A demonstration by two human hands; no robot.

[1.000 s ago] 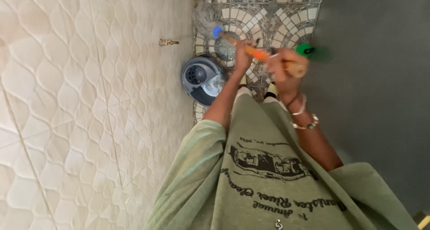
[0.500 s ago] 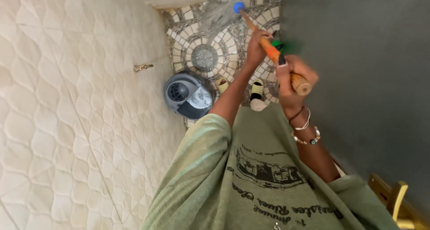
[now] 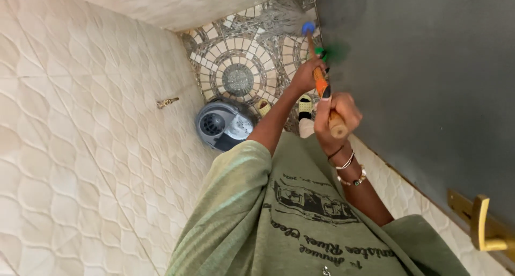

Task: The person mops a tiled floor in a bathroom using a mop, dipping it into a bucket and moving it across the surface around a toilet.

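Head view: one mop, two hands on it. The right hand had its fingers clamped round the wooden top of the handle; the left hand gripped the orange stretch lower down. The blue collar and grey mop strands lay on the mosaic floor by the dark door. One grey mop bucket stood against the cream tiled wall. Two yellow slippers. One brass door handle.

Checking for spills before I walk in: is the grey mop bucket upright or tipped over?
Upright. The grey mop bucket stands on the mosaic floor, its open top and round wringer basket facing the camera.
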